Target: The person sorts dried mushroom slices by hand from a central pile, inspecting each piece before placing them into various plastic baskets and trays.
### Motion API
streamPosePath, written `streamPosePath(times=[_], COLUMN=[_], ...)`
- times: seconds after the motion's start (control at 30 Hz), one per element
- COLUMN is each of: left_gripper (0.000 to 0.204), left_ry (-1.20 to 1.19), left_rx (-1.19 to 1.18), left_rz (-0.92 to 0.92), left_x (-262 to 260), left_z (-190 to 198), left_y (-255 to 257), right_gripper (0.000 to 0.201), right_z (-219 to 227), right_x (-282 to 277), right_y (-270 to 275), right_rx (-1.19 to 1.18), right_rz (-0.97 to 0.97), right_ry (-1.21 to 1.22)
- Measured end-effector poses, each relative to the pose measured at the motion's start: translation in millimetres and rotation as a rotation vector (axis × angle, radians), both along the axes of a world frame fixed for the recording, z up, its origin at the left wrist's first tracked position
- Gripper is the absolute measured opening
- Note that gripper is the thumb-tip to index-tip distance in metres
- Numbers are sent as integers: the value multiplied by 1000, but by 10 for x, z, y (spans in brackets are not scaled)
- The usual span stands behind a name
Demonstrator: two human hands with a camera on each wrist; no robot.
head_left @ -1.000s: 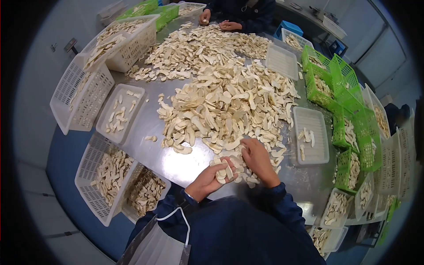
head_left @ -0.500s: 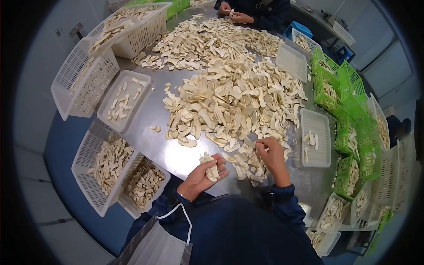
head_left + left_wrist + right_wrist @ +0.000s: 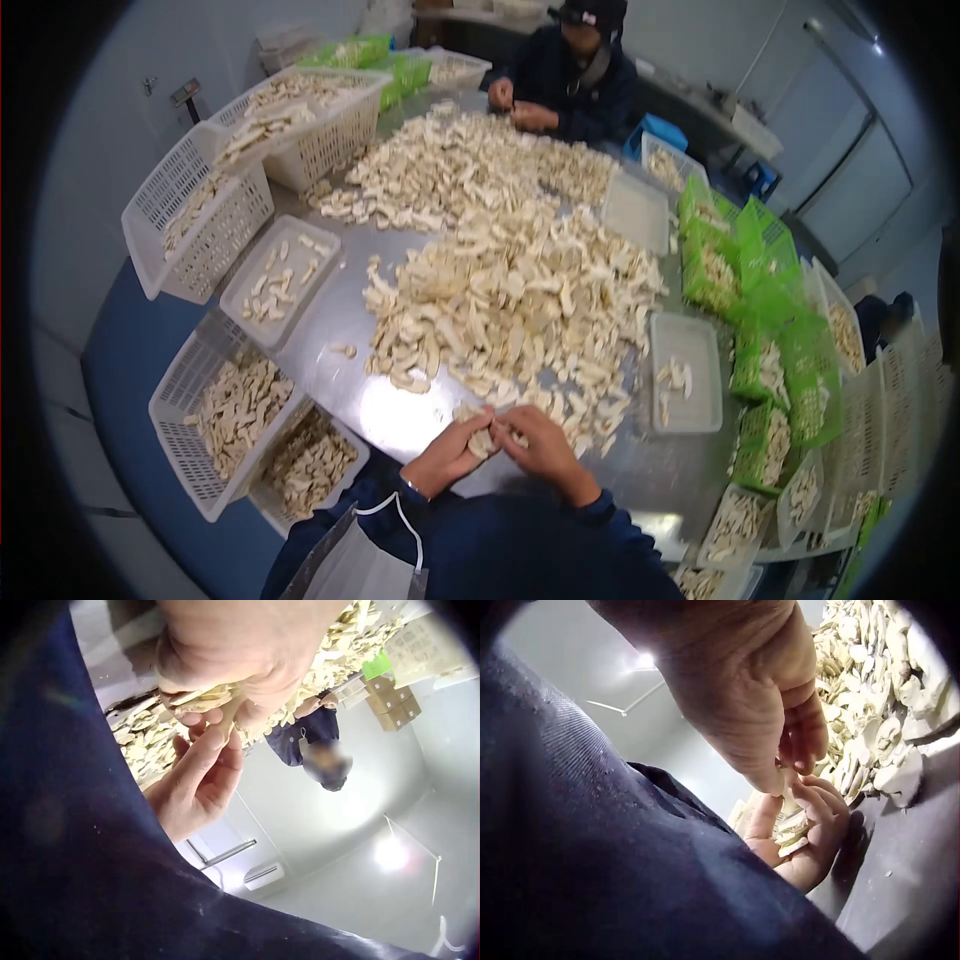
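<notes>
No legible text, label or number anywhere.

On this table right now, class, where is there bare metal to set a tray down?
Bare steel table lies between the heap of pale mushroom slices, the flat white tray and the hands. The right edge is crowded with green baskets.

Pale, flat mushroom slices (image 3: pixel 481 440) sit stacked in a little bunch, cupped in the left hand's (image 3: pixel 452 452) curled fingers (image 3: pixel 821 810). One slice (image 3: pixel 786 780) is pinched at the right hand's (image 3: pixel 540 445) fingertips just above.
</notes>
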State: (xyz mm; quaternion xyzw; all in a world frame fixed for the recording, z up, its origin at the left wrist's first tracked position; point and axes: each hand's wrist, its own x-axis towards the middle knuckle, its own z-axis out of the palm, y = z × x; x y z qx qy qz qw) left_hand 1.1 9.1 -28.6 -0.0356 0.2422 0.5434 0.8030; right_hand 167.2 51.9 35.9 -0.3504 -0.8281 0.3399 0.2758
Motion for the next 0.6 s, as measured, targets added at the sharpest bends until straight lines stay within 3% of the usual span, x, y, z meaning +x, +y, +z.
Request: streamPosePath(times=[0.23, 0.33, 0.43, 0.47, 0.5, 0.53, 0.57, 0.6], left_gripper=[18, 25, 32, 36, 36, 28, 21, 22], left_ry=[88, -3, 1123, 1085, 984, 375, -175, -206], left_rx=[222, 176, 854, 794, 698, 350, -91, -84], left_rz=[-112, -112, -174, -298, -210, -201, -50, -74], left_x=[-37, -45, -188, -192, -121, -107, -92, -103], left_z=[-139, -9, 510, 331, 194, 85, -28, -70], left_y=[86, 107, -40, 20, 11, 95, 180, 207], right_gripper=[19, 17, 16, 17, 18, 18, 18, 19], right_z=[191, 187, 140, 58, -11, -54, -45, -126], right_x=[53, 65, 98, 160, 246, 316, 353, 428], right_y=[-58, -59, -57, -7, 65, 155, 247, 363], right_rx=[0, 69, -41, -87, -115, -138, -136, -69], right_rz=[-71, -98, -100, -79, -91, -140, -238, -295], right_ry=[-54, -71, -47, -10, -49, -67, -129, -92])
